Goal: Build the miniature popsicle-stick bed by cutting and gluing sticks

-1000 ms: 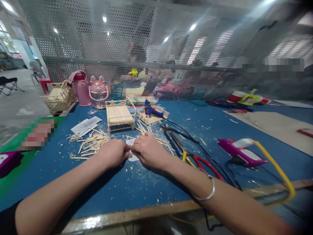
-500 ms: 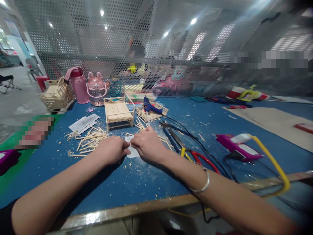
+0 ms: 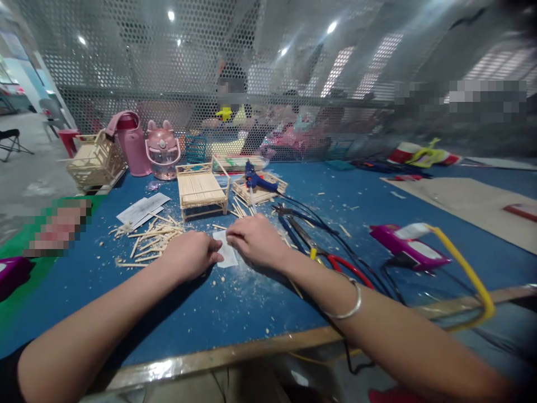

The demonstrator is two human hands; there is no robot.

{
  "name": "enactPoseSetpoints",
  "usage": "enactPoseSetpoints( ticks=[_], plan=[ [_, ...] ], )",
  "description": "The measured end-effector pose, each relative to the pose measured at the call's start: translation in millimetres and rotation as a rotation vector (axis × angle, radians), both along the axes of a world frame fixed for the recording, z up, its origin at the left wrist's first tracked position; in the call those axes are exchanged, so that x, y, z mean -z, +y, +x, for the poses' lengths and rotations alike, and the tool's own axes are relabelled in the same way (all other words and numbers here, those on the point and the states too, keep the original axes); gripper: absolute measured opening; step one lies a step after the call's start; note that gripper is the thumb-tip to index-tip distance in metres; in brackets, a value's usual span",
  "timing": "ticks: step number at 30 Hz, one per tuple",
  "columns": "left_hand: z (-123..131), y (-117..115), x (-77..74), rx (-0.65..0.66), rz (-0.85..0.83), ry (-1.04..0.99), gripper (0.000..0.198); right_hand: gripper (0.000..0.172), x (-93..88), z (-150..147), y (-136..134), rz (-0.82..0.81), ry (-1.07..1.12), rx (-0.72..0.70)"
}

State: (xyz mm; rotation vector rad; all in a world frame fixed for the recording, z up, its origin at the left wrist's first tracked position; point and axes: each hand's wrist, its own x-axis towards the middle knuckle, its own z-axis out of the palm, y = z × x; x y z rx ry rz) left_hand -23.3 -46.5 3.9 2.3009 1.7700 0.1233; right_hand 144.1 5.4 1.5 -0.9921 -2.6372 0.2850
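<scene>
My left hand (image 3: 189,255) rests curled on the blue table (image 3: 251,313), its fingertips touching a small white paper slip (image 3: 226,253). My right hand (image 3: 255,239) is closed with its fingers pinched at the slip's upper right edge. A scatter of thin wooden sticks (image 3: 153,238) lies just left of my left hand. Behind the hands stands a small bed model made of sticks (image 3: 201,190).
A blue glue gun (image 3: 257,180) rests on a stick frame. Pliers with red and yellow handles (image 3: 323,258) and black cables lie to the right. A purple device (image 3: 409,253) with a yellow cord is further right. Pink bottles (image 3: 163,148) and a stick basket (image 3: 94,162) stand at the back left.
My hands have drawn slightly apart, so more of the white slip shows between them. The view has shifted a little; the objects on the table have stayed put.
</scene>
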Motion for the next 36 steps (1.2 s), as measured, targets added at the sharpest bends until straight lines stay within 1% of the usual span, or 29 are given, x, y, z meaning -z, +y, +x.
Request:
enactPoseSetpoints(
  ticks=[2,3,4,5,6,9,11,12,14,17,19,21,23,25,26,28,30,32,34,36],
  plan=[
    [-4.0,-0.1,-1.1,-0.044,0.069,-0.086,0.029,0.018,-1.0,1.7,5.3,-0.29,0.201,-0.005],
    [-6.3,-0.3,-2.0,-0.078,0.098,-0.177,0.029,0.019,-1.5,2.3,7.2,-0.418,0.287,-0.008],
    [-8.4,-0.8,-3.2,-0.125,0.102,-0.309,0.027,0.02,-2.2,2.7,8.5,-0.512,0.354,-0.008],
    [-10.1,-1.6,-4.5,-0.193,0.064,-0.477,0.025,0.02,-2.9,2.9,9.0,-0.568,0.404,-0.009],
    [-10.9,-2.8,-5.8,-0.275,-0.024,-0.672,0.024,0.019,-3.8,2.9,8.6,-0.595,0.44,-0.011],
    [-7.7,-7.6,-9.0,-0.516,-0.428,-1.238,0.021,0.014,-7.9,1.9,2.9,-0.574,0.467,-0.029],
    [-1.5,-10.9,-9.1,-0.595,-0.642,-1.462,0.025,0.011,-10.6,0.6,-3.4,-0.501,0.461,-0.075],
    [2.0,-12.3,-8.4,-0.604,-0.71,-1.521,0.029,0.01,-11.5,-0.2,-6.5,-0.455,0.457,-0.106],
    [8.5,-14.1,-5.7,-0.605,-0.786,-1.568,0.037,0.01,-11.5,-1.7,-11.8,-0.375,0.444,-0.161],
    [13.4,-14.8,-1.5,-0.576,-0.802,-1.591,0.038,0.015,-8.3,-2.9,-15.0,-0.319,0.402,-0.223],
    [12.0,-14.3,-1.7,-0.561,-0.783,-1.612,0.033,0.02,-6.3,-2.2,-13.9,-0.296,0.407,-0.236],
    [6.6,-12.9,-6.0,-0.572,-0.716,-1.651,0.029,0.022,-6.2,-0.3,-11.0,-0.26,0.441,-0.189],
    [-3.0,-10.3,-13.7,-0.619,-0.557,-1.705,0.027,0.021,-8.3,2.2,-7.0,-0.211,0.451,-0.104],
    [-15.6,-6.4,-22.8,-0.643,-0.315,-1.77,0.025,0.018,-11.8,3.5,-3.4,-0.17,0.36,-0.061],
    [-22.4,-4.2,-27.1,-0.655,-0.217,-1.802,0.024,0.016,-13.8,3.2,-2.2,-0.152,0.275,-0.069],
    [-35.3,0.3,-33.8,-0.697,-0.04,-1.865,0.02,0.015,-17.2,-0.5,-1.1,-0.122,0.073,-0.131],
    [-45.8,4.1,-37.3,-0.734,0.074,-1.916,0.019,0.017,-19.2,-8.7,-1.7,-0.1,-0.1,-0.213],
    [-52.7,6.8,-38.0,-0.76,0.135,-1.953,0.018,0.024,-19.2,-20.2,-2.9,-0.076,-0.199,-0.268],
    [-56.4,8.6,-36.6,-0.77,0.157,-1.968,0.018,0.032,-17.7,-32.2,-3.4,-0.037,-0.269,-0.286],
    [-57.7,9.6,-34.5,-0.761,0.161,-1.961,0.018,0.034,-15.7,-41.1,-2.6,0.005,-0.313,-0.307]
  ],
)
